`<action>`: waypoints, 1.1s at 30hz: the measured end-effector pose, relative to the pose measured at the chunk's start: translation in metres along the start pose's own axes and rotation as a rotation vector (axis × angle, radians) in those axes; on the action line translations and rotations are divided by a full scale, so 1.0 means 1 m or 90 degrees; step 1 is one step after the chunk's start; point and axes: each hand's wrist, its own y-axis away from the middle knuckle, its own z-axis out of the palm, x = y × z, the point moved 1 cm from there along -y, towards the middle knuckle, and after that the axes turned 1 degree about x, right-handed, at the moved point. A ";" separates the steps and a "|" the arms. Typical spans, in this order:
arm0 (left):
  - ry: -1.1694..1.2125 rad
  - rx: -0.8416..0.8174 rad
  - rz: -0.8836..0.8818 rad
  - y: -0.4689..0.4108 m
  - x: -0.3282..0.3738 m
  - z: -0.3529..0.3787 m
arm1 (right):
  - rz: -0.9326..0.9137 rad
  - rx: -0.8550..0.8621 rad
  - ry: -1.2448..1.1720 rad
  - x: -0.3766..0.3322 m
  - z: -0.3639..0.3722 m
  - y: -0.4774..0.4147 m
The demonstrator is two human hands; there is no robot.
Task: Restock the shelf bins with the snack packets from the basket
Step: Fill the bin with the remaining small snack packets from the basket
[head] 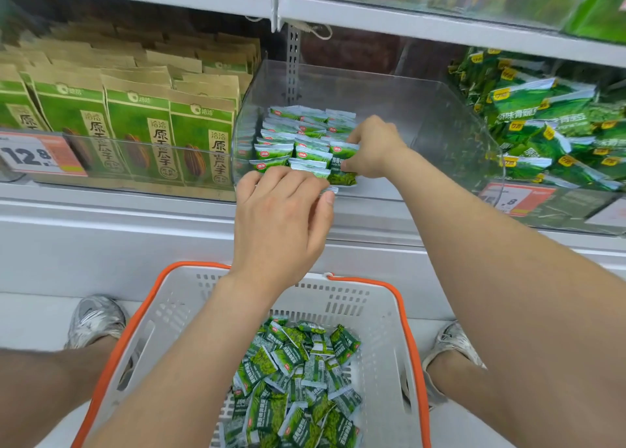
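A clear plastic shelf bin [423,109] holds neat rows of small green snack packets [288,136] in its left half. My right hand [372,146] reaches into the bin and pinches a green packet [345,176] at the front of the rows. Just at the bin's front edge, my left hand [281,217] hovers with its fingers curled around a few packets [330,190], mostly hidden under the fingers. Below, a white basket with an orange rim [372,298] holds a loose heap of several green packets [298,380].
Brown-and-green paper snack bags [142,122] fill the shelf to the left, behind a price tag [37,156]. A bin of larger green packets [548,136] stands to the right. The upper shelf edge [406,21] runs overhead. My shoes [95,319] flank the basket.
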 end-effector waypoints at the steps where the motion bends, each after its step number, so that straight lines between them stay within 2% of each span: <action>1: 0.002 0.003 -0.001 0.000 0.000 0.000 | -0.004 0.012 -0.004 -0.002 0.000 0.000; 4: 0.004 0.008 -0.003 0.001 0.000 0.001 | 0.014 0.050 0.005 -0.002 0.001 0.004; 7: 0.006 0.011 0.000 0.002 -0.001 0.002 | 0.060 0.089 0.122 0.001 -0.003 0.013; 8: 0.009 0.011 0.001 0.002 -0.001 0.003 | 0.066 0.071 0.127 0.002 -0.004 0.015; 12: 0.006 0.004 0.006 0.003 -0.001 0.001 | 0.065 -0.054 -0.012 0.007 -0.001 0.018; 14: 0.006 0.003 0.010 0.003 0.000 0.000 | 0.045 -0.044 -0.026 0.010 -0.003 0.023; 17: 0.040 0.014 0.000 0.001 0.002 -0.001 | -0.020 0.068 -0.022 0.013 -0.007 0.044; 20: 0.103 0.096 0.000 0.007 0.007 -0.002 | -0.147 0.285 -0.033 0.011 -0.007 0.078; 22: 0.073 0.177 0.017 0.017 0.014 -0.001 | -0.253 0.443 -0.092 0.012 0.000 0.102; 24: 0.062 0.181 0.061 0.030 0.016 0.006 | -0.364 0.580 -0.130 0.015 0.014 0.127; 26: 0.117 0.067 0.111 0.048 0.011 0.023 | -0.432 0.628 -0.124 0.021 0.038 0.149; 27: 0.146 -0.030 0.109 0.059 0.007 0.031 | -0.427 0.608 -0.117 0.026 0.054 0.154; 29: 0.167 -0.286 0.038 0.088 -0.004 0.052 | -0.357 0.512 -0.096 0.040 0.094 0.161; 31: 0.124 -0.542 -0.015 0.124 -0.017 0.072 | -0.282 0.333 -0.036 0.060 0.135 0.169; 33: 0.100 -0.729 -0.037 0.158 -0.026 0.089 | -0.232 0.057 0.063 0.080 0.168 0.181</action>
